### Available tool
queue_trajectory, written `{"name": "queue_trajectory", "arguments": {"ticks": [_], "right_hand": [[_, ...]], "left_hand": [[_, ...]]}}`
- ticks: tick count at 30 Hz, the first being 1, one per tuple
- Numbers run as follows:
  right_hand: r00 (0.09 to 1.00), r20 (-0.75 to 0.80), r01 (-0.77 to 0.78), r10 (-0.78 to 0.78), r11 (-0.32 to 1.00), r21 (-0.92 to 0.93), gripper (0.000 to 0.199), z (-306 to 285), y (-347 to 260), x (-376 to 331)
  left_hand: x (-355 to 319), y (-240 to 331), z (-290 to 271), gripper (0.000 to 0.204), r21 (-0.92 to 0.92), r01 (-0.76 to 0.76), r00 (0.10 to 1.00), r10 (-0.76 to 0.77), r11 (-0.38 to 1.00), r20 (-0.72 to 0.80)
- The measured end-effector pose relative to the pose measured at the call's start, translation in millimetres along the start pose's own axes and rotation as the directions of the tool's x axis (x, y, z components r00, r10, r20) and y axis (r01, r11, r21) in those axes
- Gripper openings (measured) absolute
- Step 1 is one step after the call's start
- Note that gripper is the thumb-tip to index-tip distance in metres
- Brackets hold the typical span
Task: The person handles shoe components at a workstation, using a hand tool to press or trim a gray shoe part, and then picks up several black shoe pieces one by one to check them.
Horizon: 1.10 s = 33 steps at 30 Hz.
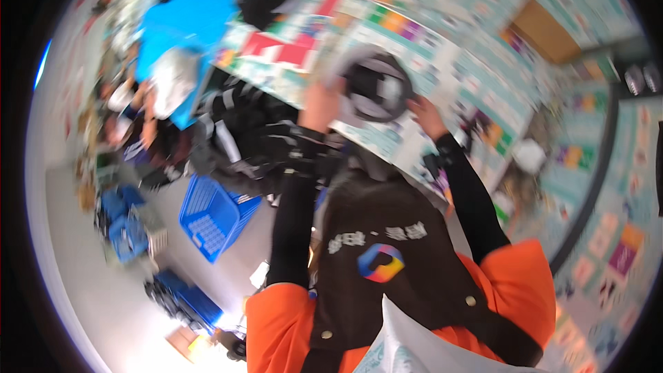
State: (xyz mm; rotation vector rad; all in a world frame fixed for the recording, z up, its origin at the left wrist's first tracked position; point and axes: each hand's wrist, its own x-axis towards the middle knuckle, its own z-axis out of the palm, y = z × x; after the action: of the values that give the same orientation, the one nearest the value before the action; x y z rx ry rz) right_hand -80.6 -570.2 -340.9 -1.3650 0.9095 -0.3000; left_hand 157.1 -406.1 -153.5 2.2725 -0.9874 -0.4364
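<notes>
To your left, you have a blue basket (215, 220) on the grey floor (173, 243). Farther ahead, you can see a white bundle (174, 81) by a bright blue surface (186, 14), and to your right a brown cardboard piece (543, 32).

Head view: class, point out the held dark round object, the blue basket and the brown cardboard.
Dark round object (367, 84): head view, middle.
Blue basket (210, 224): head view, slotted wall.
Brown cardboard (544, 32): head view, face.

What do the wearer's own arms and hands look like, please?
The left hand and right hand look gloveless. Close-fitting black sleeves cover both forearms to about the wrists, with looser orange sleeves above. Motion blur hides finer detail.
</notes>
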Motion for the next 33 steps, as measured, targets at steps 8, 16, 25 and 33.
{"name": "queue_trajectory", "arguments": {"ticks": [8,16,25,33], "right_hand": [[0.765,-0.625,-0.441,-0.155,0.580,-0.685,0.066,-113,81,-77],[0.682,-0.725,-0.603,-0.095,0.488,-0.631,0.086,-113,97,-35],[0.754,-0.549,-0.400,-0.360,0.411,-0.819,0.082,-164,127,-43],[0.716,-0.698,-0.485,-0.003,0.718,-0.500,0.045,-163,132,-29]], "left_hand": [[55,30,69,0.053,0.265,-0.380,0.925,0.367,0.886,0.099],[79,4,64,0.046,0.341,-0.371,0.928,0.335,0.864,0.162],[86,-12,78,0.032,0.114,-0.203,0.968,0.182,0.972,0.174],[63,13,44,0.041,0.087,-0.276,0.952,0.260,0.957,0.161]]}}
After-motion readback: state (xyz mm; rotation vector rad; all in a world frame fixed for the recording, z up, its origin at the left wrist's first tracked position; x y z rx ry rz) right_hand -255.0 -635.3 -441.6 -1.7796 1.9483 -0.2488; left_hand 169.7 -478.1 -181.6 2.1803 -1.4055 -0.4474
